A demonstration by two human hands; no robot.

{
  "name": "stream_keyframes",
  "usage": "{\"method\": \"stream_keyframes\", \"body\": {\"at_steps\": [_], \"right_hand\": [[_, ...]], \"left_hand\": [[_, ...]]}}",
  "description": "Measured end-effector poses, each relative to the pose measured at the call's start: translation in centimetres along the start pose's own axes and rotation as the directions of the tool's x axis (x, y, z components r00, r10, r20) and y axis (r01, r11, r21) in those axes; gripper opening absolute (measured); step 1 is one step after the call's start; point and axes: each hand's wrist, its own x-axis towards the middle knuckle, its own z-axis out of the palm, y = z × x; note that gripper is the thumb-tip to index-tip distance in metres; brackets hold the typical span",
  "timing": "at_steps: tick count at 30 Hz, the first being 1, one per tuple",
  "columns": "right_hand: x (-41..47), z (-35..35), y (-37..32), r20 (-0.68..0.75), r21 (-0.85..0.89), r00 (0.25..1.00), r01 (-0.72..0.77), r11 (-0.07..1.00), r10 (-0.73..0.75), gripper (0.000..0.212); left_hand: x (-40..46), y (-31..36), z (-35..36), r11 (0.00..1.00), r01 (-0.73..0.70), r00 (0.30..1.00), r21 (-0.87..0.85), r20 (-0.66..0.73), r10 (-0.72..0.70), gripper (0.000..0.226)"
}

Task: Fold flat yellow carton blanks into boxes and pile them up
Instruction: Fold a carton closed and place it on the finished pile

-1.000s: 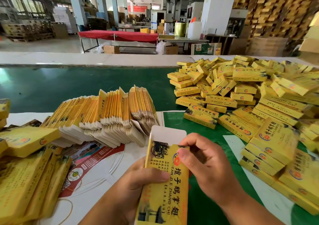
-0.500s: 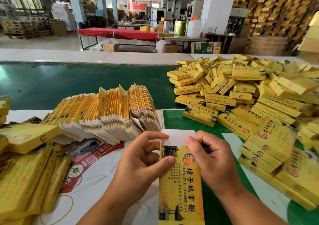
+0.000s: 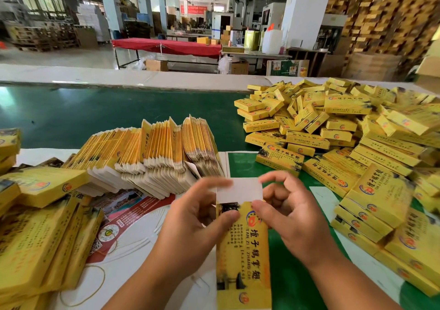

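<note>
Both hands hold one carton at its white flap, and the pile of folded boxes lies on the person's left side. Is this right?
Not quite. In the head view the pile of folded boxes lies on the person's right side. Both hands, left and right, do hold one carton at its white flap.

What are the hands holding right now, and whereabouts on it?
Both hands hold one yellow carton at its top end: the left hand and right hand pinch it from either side, just below the white flap.
</note>
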Motion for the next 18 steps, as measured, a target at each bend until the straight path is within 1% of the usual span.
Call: {"method": "stream_keyframes", "body": {"at_steps": [1,2,3,4,6,7,9,14,18], "right_hand": [[0.14,-0.28,0.19,0.028,0.030,0.998,-0.054,0.998,0.053,0.045],[0.26,-0.52,0.29,0.068,0.059,0.992,-0.107,0.993,0.103,0.060],[0.31,-0.60,0.16,0.119,0.088,0.982,-0.157,0.984,0.146,0.068],[0.33,-0.67,0.07,0.184,0.110,0.969,-0.187,0.976,0.165,0.067],[0.34,-0.66,-0.24,0.266,0.118,0.950,-0.199,0.973,0.162,0.048],[0.31,-0.62,-0.36,0.268,0.112,0.951,-0.190,0.975,0.155,0.039],[0.28,-0.61,-0.43,0.246,0.100,0.958,-0.178,0.979,0.149,0.032],[0.21,-0.57,-0.49,0.195,0.140,0.969,-0.178,0.974,0.149,0.027],[0.15,-0.44,-0.16,0.178,0.150,0.974,-0.170,0.974,0.142,0.026]], "left_hand": [[0.09,-0.09,-0.11,0.999,0.011,1.000,-0.041,0.003,-0.011,0.054],[0.20,-0.23,-0.20,0.997,0.031,0.999,-0.070,0.011,-0.030,0.066],[0.27,-0.28,-0.28,0.995,0.051,0.999,-0.087,0.019,-0.049,0.070],[0.35,-0.36,-0.36,0.993,0.062,0.998,-0.099,0.032,-0.059,0.067],[0.50,-0.41,-0.49,0.991,0.063,0.997,-0.114,0.059,-0.056,0.046],[0.55,-0.42,-0.56,0.990,0.063,0.996,-0.126,0.069,-0.054,0.037],[0.62,-0.47,-0.64,0.983,0.079,0.995,-0.164,0.077,-0.067,0.027],[0.73,-0.67,-0.71,0.975,0.083,0.995,-0.207,0.067,-0.070,0.012],[0.61,-0.67,-0.55,0.965,0.100,0.994,-0.242,0.076,-0.084,0.008]]}}
